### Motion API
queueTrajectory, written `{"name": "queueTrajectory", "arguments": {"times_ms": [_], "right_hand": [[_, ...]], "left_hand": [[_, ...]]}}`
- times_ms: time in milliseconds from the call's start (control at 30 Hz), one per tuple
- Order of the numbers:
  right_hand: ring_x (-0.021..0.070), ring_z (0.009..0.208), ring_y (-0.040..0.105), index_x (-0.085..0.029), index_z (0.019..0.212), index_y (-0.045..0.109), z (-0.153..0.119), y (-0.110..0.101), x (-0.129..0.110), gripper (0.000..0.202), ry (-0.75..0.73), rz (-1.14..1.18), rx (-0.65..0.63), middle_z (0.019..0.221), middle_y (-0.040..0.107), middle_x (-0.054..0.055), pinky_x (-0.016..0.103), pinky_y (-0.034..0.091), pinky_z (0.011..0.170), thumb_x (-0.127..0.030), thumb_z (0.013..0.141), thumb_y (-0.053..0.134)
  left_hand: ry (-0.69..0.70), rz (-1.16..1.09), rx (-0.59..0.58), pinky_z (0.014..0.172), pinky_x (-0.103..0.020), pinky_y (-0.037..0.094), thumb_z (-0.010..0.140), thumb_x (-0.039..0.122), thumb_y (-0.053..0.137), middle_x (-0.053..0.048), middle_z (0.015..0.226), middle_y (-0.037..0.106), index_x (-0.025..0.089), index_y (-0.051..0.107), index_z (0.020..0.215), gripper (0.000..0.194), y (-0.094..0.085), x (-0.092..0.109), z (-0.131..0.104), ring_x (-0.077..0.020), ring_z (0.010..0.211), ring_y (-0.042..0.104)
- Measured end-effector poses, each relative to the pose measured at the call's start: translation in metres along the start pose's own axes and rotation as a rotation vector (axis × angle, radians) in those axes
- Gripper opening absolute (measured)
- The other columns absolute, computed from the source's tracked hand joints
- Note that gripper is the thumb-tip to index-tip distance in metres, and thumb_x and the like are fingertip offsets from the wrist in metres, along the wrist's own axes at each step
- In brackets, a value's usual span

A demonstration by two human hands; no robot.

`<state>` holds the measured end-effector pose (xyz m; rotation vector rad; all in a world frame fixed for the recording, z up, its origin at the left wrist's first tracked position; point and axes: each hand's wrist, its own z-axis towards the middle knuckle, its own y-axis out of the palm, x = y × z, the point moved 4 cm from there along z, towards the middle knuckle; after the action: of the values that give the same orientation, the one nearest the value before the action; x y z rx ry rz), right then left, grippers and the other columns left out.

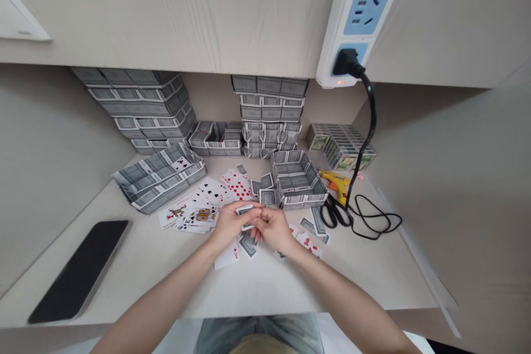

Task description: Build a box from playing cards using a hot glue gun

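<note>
Playing card [244, 209] is pinched in left hand [228, 223], the nearer one, right hand [274, 228] together with it but grip unclear, over desk [261, 287] between front edge and card-built tray [305, 199], long axis partly hidden.

1) A long black phone [81, 271] lies on the left side of the surface [141, 254]
2) A white power strip [352, 38] with blue sockets [368, 9] is up high on the right, by a pale board [207, 11]
3) A black plug [347, 62] sits in the lower socket, near a little red light [340, 83]
4) A black cord [372, 105] drops from the plug and curls on the surface
</note>
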<state>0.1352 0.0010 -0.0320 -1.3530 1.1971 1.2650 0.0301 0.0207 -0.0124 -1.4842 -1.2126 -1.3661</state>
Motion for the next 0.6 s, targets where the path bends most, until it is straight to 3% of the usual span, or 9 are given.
{"name": "queueTrajectory", "arguments": {"times_ms": [167, 400, 600], "right_hand": [[0.0082, 0.041, 0.047, -0.017, 0.051, 0.052, -0.005, -0.003, -0.007, 0.028, -0.188, -0.24, 0.057, 0.047, 0.055, -0.001, 0.02, 0.037, 0.045, -0.028, 0.077, 0.05], [0.0087, 0.044, 0.043, -0.017, 0.052, 0.053, -0.008, 0.0, -0.019, 0.032, -0.369, -0.426, 0.066, 0.047, 0.051, -0.002, 0.02, 0.032, 0.046, -0.03, 0.081, 0.047], [0.0123, 0.05, 0.045, -0.02, 0.057, 0.056, -0.004, -0.001, -0.022, 0.032, -0.424, -0.578, 0.058, 0.053, 0.053, -0.001, 0.024, 0.031, 0.052, -0.032, 0.084, 0.044]], "left_hand": [[-0.01, -0.162, 0.067, 0.05, -0.026, 0.048, 0.058, 0.032, 0.072, -0.008, 0.081, 0.069, 0.013, 0.069, 0.077, 0.027, 0.0, -0.004, -0.001, -0.0149, 0.057, 0.06], [-0.107, -0.437, 0.174, 0.064, -0.028, 0.049, 0.051, 0.022, 0.075, -0.008, 0.074, 0.07, 0.012, 0.064, 0.067, 0.021, 0.002, -0.006, -0.004, -0.0204, 0.074, 0.064], [-0.147, -0.488, 0.159, 0.071, -0.031, 0.049, 0.058, 0.03, 0.07, -0.006, 0.079, 0.069, 0.014, 0.062, 0.072, 0.022, 0.003, -0.012, -0.002, -0.0197, 0.081, 0.064]]}}
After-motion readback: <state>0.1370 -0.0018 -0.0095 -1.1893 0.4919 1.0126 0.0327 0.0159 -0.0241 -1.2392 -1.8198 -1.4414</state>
